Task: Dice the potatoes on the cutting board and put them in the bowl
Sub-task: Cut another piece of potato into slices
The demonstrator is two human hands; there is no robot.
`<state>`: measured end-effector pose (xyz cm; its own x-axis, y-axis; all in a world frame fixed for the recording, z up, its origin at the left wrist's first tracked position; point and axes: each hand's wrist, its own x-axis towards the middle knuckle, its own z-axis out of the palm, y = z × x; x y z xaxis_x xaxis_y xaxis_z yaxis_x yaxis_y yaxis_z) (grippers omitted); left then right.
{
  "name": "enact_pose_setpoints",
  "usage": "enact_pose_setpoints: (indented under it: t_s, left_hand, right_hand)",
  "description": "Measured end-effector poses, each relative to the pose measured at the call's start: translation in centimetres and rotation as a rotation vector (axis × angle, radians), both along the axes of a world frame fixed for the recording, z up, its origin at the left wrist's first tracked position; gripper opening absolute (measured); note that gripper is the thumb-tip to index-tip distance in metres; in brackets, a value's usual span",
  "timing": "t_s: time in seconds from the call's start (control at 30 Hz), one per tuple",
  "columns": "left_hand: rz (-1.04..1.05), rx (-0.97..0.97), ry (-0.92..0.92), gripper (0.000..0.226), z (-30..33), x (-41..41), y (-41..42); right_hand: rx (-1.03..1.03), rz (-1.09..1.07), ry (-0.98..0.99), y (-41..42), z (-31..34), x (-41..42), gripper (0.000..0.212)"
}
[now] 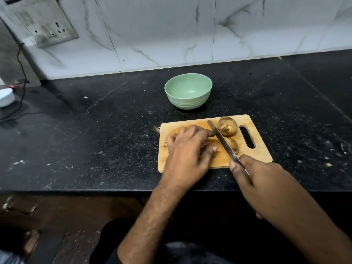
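A wooden cutting board (259,149) lies on the black counter. A whole brown potato (227,126) sits at the board's far side. A cut potato piece (233,144) lies just right of the knife blade (222,139). My left hand (188,149) covers the board's left part, its fingers curled down over something I cannot see clearly. My right hand (255,180) grips the knife handle at the board's near edge, the blade pointing away across the board. An empty green bowl (188,90) stands behind the board.
The black counter (95,140) has its front edge just below the board. A wall socket (49,29) with a plug and a black cable (22,73) is at the far left, beside a white object (5,96). A marble-patterned wall runs behind.
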<state>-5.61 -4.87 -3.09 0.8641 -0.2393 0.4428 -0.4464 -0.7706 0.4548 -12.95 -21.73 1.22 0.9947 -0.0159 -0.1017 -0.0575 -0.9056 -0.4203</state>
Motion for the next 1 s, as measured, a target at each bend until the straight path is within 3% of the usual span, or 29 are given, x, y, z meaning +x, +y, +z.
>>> enact_pose_setpoints:
  t_s: [0.43,1.0]
  left_hand:
    - [0.046,0.117,0.056,0.039,-0.7,0.2,-5.1]
    - [0.039,0.024,0.113,0.042,-0.8,0.8,-4.5]
  right_hand:
    - [-0.01,-0.062,0.032,-3.6,0.6,-1.9,0.034]
    - [-0.021,-0.064,0.066,-3.9,-0.1,-3.0,0.038]
